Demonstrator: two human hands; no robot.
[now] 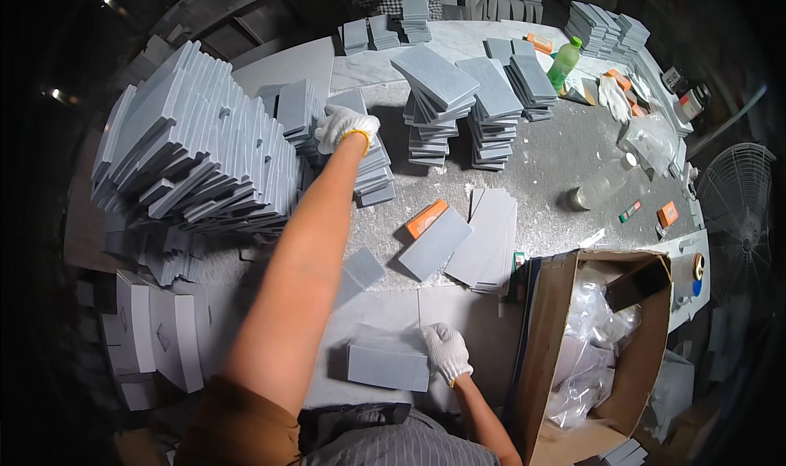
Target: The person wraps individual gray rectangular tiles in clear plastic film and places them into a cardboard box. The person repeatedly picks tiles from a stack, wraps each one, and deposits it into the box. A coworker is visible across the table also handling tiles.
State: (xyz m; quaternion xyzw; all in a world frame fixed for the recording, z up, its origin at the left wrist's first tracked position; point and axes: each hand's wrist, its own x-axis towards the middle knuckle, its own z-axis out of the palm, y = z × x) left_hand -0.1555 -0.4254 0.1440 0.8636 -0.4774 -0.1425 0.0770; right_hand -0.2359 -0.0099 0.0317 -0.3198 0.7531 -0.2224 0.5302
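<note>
My left hand (347, 129), in a white knit glove with a yellow cuff, reaches far forward over a stack of grey rectangular tiles (373, 171). Its fingers curl at the top tile's left side; their tips are partly hidden. Close to my body, my right hand (447, 354), gloved alike, is closed at the right end of a grey tile block (387, 366). The block's upper face looks blurred and pale. Beyond it lie a single grey tile (359, 274) and another tile (436, 243) leaning over an orange box (426, 219).
A large leaning pile of tiles (196, 139) fills the left. More tile stacks (495, 98) stand at the back. To the right are an open cardboard box (550, 343) holding clear plastic, a clear bottle (604, 184), a green bottle (564, 63) and a fan (743, 212).
</note>
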